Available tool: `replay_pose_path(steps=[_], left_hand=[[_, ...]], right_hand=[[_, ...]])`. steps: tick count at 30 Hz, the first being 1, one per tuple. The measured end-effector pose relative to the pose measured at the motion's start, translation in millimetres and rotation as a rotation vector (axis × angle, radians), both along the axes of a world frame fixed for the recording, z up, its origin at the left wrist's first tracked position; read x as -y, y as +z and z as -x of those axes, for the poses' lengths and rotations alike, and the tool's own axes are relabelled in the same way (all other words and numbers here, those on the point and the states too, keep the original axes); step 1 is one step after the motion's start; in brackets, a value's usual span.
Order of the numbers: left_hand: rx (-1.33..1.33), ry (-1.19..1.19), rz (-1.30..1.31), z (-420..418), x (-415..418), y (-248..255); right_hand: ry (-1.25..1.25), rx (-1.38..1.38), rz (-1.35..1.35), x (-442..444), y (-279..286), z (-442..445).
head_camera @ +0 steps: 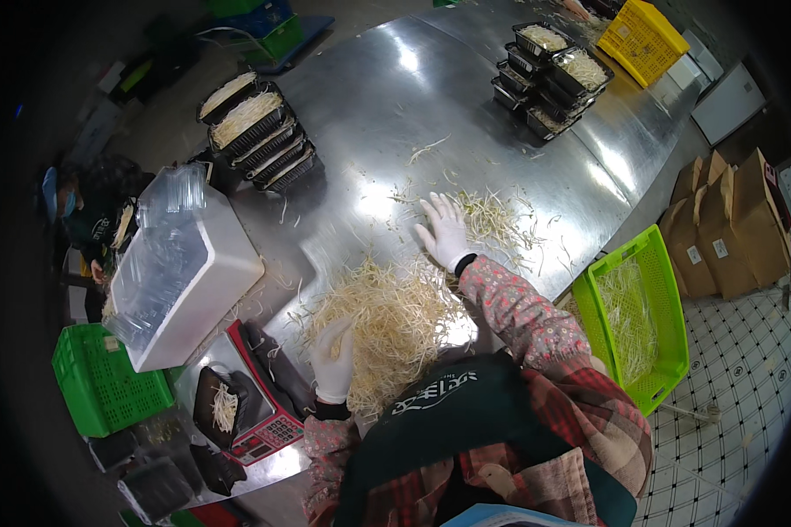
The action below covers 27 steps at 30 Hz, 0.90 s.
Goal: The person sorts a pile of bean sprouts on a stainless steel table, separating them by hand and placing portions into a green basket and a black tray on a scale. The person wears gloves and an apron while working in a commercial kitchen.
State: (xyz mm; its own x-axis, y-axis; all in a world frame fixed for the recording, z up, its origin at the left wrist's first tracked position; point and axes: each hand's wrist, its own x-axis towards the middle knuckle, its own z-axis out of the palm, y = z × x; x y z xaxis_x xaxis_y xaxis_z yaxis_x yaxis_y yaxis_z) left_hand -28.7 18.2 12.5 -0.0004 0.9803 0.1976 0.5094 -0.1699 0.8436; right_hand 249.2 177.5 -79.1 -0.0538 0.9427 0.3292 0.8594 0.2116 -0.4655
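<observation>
A large heap of bean sprouts (389, 323) lies on the steel table in front of me. My left hand (333, 362), in a white glove, rests at the heap's left edge; its fingers are slightly curled, and whether they hold sprouts is hard to see. Beyond the heap, my right hand (445, 230), also gloved, lies spread on the table beside a smaller scatter of sprouts (498, 217). To the left, a black plastic tray (217, 408) with a few sprouts in it sits on a red digital scale (270, 421).
Stacked sprout-filled trays (263, 132) stand at the back left, others (554, 79) at the back right. A foam box (231, 277) holds clear lids. Green crates (112, 382), (675, 342) flank the table; a yellow crate (643, 39) and paper bags (732, 230) are rightward. Another person (99, 224) is at left.
</observation>
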Motion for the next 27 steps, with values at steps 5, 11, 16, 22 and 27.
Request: replay_pose_path(steps=[5, 11, 16, 22, 27], left_hand=[[0.053, 0.099, 0.041, 1.2, -8.3, 9.3], [0.175, 0.219, 0.115, 21.9, -3.6, -9.4], [0.086, 0.136, 0.104, 16.3, -16.4, -16.1], [0.058, 0.006, 0.067, -1.2, -35.8, -20.5], [0.049, -0.074, 0.107, -16.0, -47.6, -13.9]], right_hand=[[0.269, 0.261, 0.022, -48.7, -27.8, 58.2], [-0.018, 0.329, -0.075, -90.0, -32.7, 3.5], [-0.257, 0.327, -0.024, -12.1, -17.2, -96.0], [-0.417, 0.354, 0.080, 204.6, -16.7, -195.4], [-0.897, 0.317, 0.334, 324.5, -25.8, -228.3]])
